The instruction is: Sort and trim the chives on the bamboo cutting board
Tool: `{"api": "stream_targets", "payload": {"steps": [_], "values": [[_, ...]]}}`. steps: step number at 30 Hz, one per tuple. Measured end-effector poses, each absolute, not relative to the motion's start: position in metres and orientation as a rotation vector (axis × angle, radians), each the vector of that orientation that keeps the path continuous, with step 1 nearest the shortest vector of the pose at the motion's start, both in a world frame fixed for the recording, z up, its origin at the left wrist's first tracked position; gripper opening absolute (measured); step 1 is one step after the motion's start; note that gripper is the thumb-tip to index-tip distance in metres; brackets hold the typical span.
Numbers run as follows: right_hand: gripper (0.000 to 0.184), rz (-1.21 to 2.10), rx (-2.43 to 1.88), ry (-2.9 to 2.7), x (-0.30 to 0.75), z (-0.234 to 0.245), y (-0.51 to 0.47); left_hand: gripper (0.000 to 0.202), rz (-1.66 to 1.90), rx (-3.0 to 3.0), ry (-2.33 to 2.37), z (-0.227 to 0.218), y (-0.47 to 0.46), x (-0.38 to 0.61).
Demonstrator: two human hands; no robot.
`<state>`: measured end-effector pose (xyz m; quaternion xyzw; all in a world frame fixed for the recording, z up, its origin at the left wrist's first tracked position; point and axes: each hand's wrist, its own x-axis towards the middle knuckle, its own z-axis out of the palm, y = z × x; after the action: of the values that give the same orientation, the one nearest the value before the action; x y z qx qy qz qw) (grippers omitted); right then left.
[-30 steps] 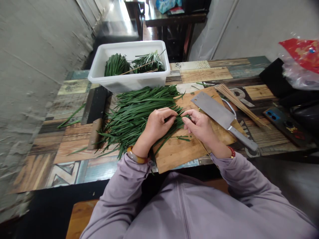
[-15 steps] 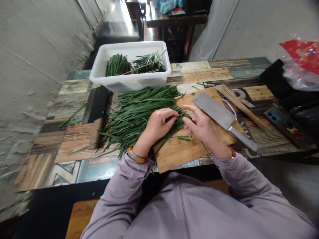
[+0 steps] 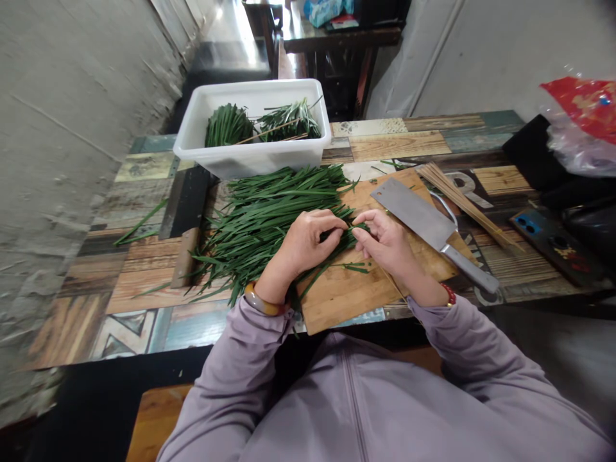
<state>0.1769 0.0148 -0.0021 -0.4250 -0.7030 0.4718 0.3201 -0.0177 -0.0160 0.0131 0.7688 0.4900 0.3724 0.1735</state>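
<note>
A wide heap of long green chive leaves [image 3: 262, 215] lies across the table and the left part of a wooden cutting board [image 3: 359, 289]. My left hand [image 3: 303, 242] rests on the heap's right end, fingers curled round a small bunch of leaves. My right hand [image 3: 387, 242] is just beside it on the board, fingertips pinching the ends of the same leaves. A steel cleaver [image 3: 428, 221] lies on the board right of my right hand, handle toward the front right.
A white plastic tub [image 3: 250, 154] with bundled chives stands behind the heap. Bamboo skewers [image 3: 462, 199] lie right of the board. A black bag [image 3: 553, 167], a plastic bag with red print [image 3: 584, 122] and a dark phone-like slab [image 3: 553, 244] sit at the right. A concrete wall runs along the left.
My right hand's fingers, stretched out half a second ago, have closed onto the leaf ends next to my left fingers. My left hand has curled a little tighter. Nothing else moved.
</note>
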Motion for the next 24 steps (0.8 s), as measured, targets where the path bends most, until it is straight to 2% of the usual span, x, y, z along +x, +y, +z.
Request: {"api": "stream_targets", "payload": {"steps": [5, 14, 24], "values": [[0.016, 1.226, -1.12, -1.854, 0.177, -0.002, 0.015, 0.02, 1.187, 2.024, 1.696, 0.013, -0.014, -0.025], [0.017, 1.21, -1.124, -1.87, 0.176, -0.004, 0.015, 0.008, 0.868, 2.212, 1.84, 0.003, -0.011, -0.025], [0.016, 1.198, -1.143, -1.874, 0.176, -0.002, 0.014, 0.007, 0.85, 2.187, 1.874, 0.004, -0.01, -0.024]]}}
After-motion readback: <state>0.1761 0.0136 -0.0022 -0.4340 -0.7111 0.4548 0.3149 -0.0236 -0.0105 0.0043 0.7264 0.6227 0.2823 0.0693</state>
